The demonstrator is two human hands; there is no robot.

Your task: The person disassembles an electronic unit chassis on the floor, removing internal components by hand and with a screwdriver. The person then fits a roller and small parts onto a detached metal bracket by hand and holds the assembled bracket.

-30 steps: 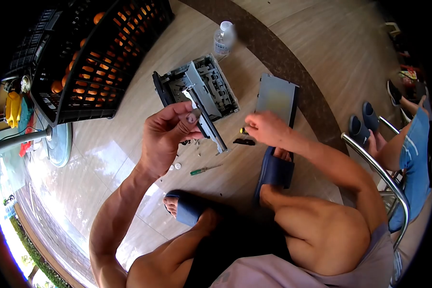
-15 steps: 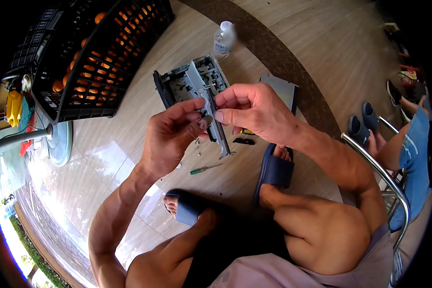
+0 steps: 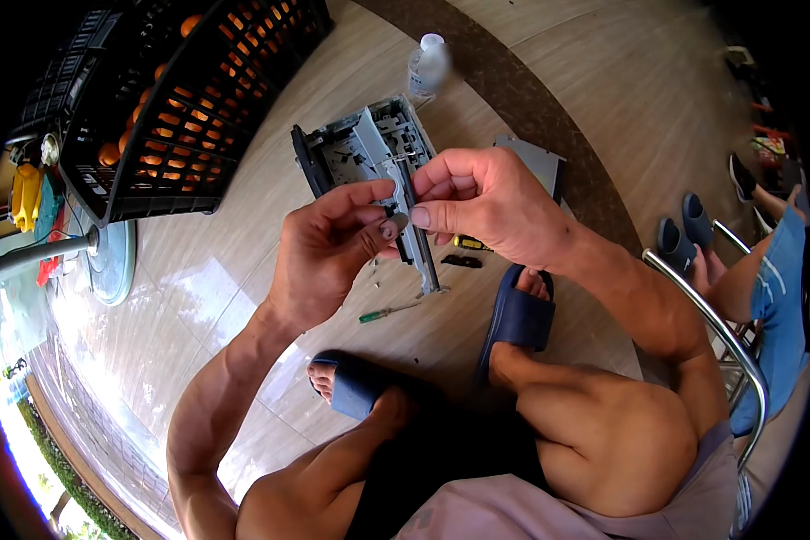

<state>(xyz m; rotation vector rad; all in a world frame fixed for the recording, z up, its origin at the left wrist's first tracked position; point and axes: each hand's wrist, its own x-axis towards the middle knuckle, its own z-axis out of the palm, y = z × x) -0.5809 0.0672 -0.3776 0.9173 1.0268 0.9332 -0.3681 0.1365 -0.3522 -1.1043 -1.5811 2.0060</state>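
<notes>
Both of my hands meet above the floor at a long, narrow grey metal part (image 3: 420,259), which slants down between them. My left hand (image 3: 319,252) is closed on its left side, with thumb and fingers bent around it; a small greyish piece shows by the thumb tip, its kind unclear. Across from it, my right hand (image 3: 486,202) pinches the part's right side between thumb and fingers. Just beyond lies an opened electronic unit (image 3: 337,148) with a black front and bare inner parts. My fingers partly hide where the grey part ends above.
A green-handled screwdriver (image 3: 382,314), a yellow-and-black tool (image 3: 470,242) and a small black piece (image 3: 461,262) lie on the tiles. A flat metal cover (image 3: 535,166) and a bottle (image 3: 427,67) are farther off. Black crates (image 3: 180,126) hold orange fruit. Another person's leg (image 3: 774,279) is at right.
The view has shifted slightly, so the unit and floor items appear a little to the right. Both hands keep their grip on the grey part with barely any movement.
</notes>
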